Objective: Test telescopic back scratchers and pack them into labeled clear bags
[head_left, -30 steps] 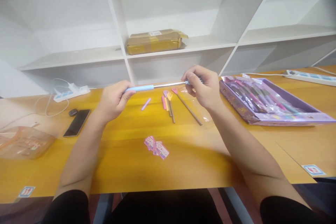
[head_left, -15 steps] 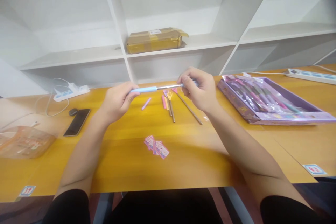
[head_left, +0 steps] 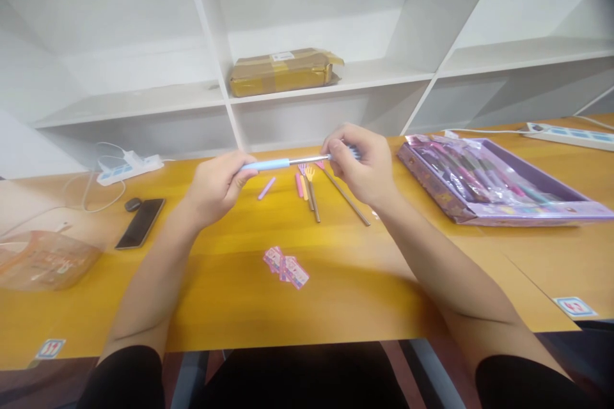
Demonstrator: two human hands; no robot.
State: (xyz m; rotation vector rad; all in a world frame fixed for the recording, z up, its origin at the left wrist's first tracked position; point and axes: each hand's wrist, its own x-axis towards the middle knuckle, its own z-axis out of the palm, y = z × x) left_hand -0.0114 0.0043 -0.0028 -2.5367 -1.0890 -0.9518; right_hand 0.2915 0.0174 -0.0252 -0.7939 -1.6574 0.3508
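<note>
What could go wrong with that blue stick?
The left hand or right hand might slip, dropping the blue stick. It could then knock the yellow fork lying on the table. The stick's thin metal rod might also bend if pushed hard.

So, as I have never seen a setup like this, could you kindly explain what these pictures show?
There is no machine here: a person works with two bare hands. Every picture comes from one camera worn on the head, looking forward and down.

The left hand holds the handle of a light-blue rod; the right hand grips its toothed blue end, with bare metal showing between.

On the table lie a small purple stick, metal rods with fork-like coloured ends, pink cards, a phone and a purple box of wrapped items. A cardboard box sits on the shelf behind.
</note>
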